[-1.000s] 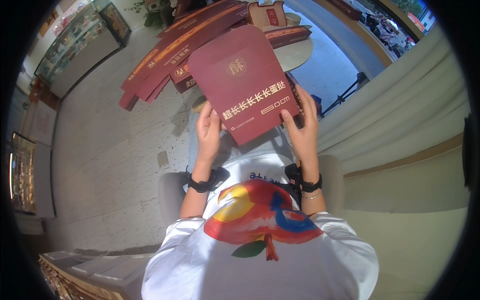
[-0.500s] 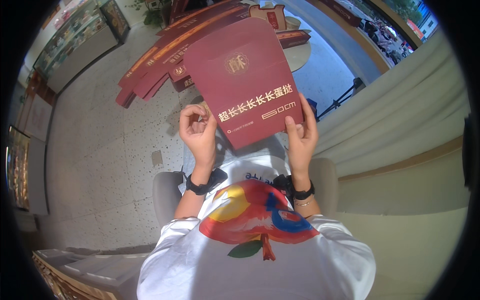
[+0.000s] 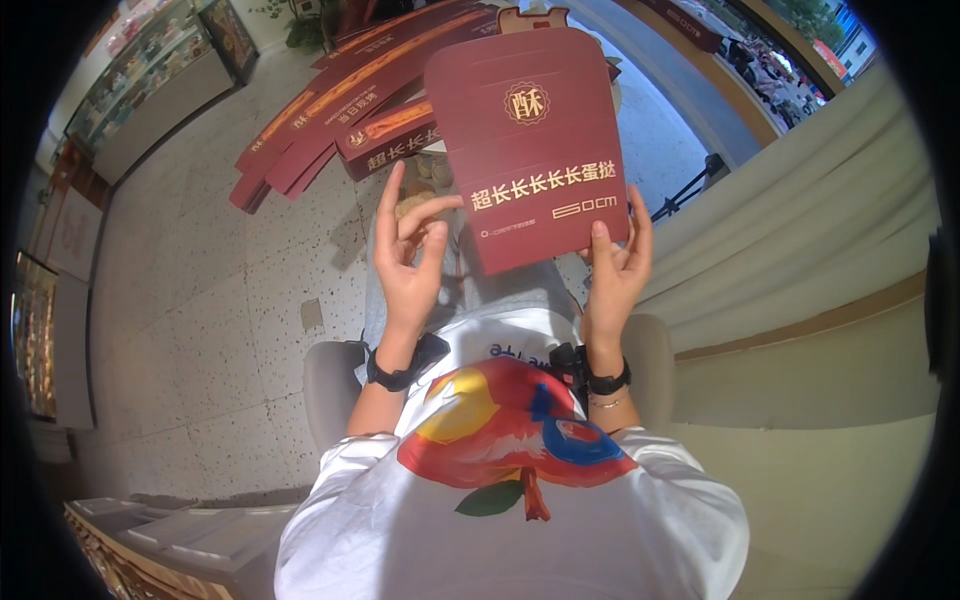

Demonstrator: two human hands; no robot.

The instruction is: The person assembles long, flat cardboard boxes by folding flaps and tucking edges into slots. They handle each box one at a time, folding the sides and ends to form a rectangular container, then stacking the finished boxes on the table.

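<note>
A flat dark red piece of cardboard (image 3: 540, 150) with gold lettering and rounded far corners is held up in front of me, slightly tilted. My right hand (image 3: 615, 265) grips its near right corner, the thumb on the printed face and the fingers behind the edge. At the opposite edge, my left hand (image 3: 410, 255) has its fingers apart. One left fingertip reaches the card's left edge; whether it presses there I cannot tell. What lies directly behind the card is hidden.
Long dark red boxes (image 3: 345, 105) lie stacked on a round table beyond the card, one box (image 3: 390, 140) nearest my left hand. A pale curtain (image 3: 800, 220) hangs at right. Glass display cases (image 3: 140, 75) stand at far left. I sit on a chair (image 3: 333, 385).
The card has shifted right and stands straighter. My left hand has opened from a curled pose, its fingers now spread. My right hand keeps its grip, moved slightly right.
</note>
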